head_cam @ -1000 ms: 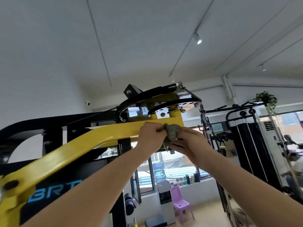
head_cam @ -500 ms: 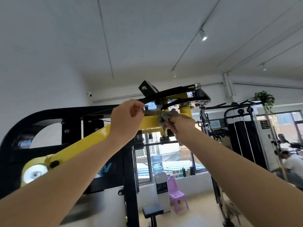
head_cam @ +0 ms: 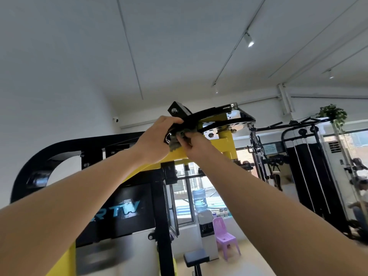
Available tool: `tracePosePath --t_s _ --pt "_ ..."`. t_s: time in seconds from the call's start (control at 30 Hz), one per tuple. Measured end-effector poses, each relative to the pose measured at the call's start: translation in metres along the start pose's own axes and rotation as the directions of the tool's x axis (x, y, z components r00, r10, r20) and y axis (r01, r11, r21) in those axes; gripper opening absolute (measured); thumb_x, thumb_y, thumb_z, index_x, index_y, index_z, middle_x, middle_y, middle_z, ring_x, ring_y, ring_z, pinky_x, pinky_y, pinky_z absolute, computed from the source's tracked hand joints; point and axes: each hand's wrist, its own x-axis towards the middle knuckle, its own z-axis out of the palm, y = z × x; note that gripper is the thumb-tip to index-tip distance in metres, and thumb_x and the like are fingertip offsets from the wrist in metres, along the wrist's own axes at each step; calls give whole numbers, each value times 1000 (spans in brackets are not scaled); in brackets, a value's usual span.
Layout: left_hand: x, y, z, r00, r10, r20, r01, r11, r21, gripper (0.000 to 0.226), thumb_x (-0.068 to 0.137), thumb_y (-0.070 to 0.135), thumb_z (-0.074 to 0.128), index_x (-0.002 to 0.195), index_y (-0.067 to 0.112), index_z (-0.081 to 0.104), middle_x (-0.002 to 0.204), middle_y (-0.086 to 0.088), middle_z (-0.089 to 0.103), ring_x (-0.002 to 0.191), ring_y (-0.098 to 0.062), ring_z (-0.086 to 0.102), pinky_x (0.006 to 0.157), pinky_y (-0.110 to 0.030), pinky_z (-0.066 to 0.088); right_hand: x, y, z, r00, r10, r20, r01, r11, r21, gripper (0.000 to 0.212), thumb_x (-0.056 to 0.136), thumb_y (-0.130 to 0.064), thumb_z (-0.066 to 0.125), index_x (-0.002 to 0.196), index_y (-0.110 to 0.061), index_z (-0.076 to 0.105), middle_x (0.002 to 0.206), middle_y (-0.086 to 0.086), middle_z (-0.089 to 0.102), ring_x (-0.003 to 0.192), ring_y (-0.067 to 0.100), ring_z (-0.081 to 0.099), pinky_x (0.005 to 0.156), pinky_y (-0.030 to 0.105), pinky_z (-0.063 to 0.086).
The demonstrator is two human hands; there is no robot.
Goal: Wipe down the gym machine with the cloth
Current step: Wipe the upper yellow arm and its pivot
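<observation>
Single head-worn wide-angle view, tilted up toward ceiling [head_cam: 179, 46], close beneath gym machine [head_cam: 227, 144]

Left forearm [head_cam: 79, 193] and right forearm [head_cam: 268, 196] are bare, likewise left hand [head_cam: 153, 140] and right hand [head_cam: 197, 145]

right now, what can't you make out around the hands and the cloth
Head view:
- Most of the grey cloth: bunched between the left hand and right hand.
- What the left hand grips: hidden behind its own back.
- Logo on the black panel: start covered by the left forearm.
- Person at right edge: blurred, cut off.
</observation>
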Motion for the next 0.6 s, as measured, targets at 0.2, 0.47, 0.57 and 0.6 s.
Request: tracePosePath --t_s 0.2,0.47,0.57,0.6 --pt "1 -1 13 995 -36 -92 38 999 17 85 66 -17 54 138 29 50 133 10 45 124 -13 48 103 -32 43 -18 -30 -33 976 61 210 -100 978 182 18 98 3 57 115 4 60 126 20 62 100 23 65 74 27 63" --pt "2 -3 27 979 -73 -191 75 997 6 81 67 -14 62 134 29 51 134 10 46 125 -13 49 102 -30 40 -54 -88 -64 983 9 183 -90 893 440 6 97 1 61 96 4 66 95 25 68 88 29 68 66 31 63" --pt "1 -3 29 976 -79 -201 75 997 -26 79 68 -13 64 133 29 52 133 10 47 125 -13 49 105 -32 42 -54 -104 -75 986 -29 165 -59 861 505 8 96 -2 63 93 4 68 94 25 69 84 28 70 58 29 62" --pt "0 -3 29 977 -81 -198 75 996 -39 79 68 -13 64 133 30 52 133 11 47 126 -13 50 107 -35 43 -50 -109 -81 989 -21 144 -60 844 533 8 95 -4 65 95 3 68 99 25 70 86 26 71 58 27 62"
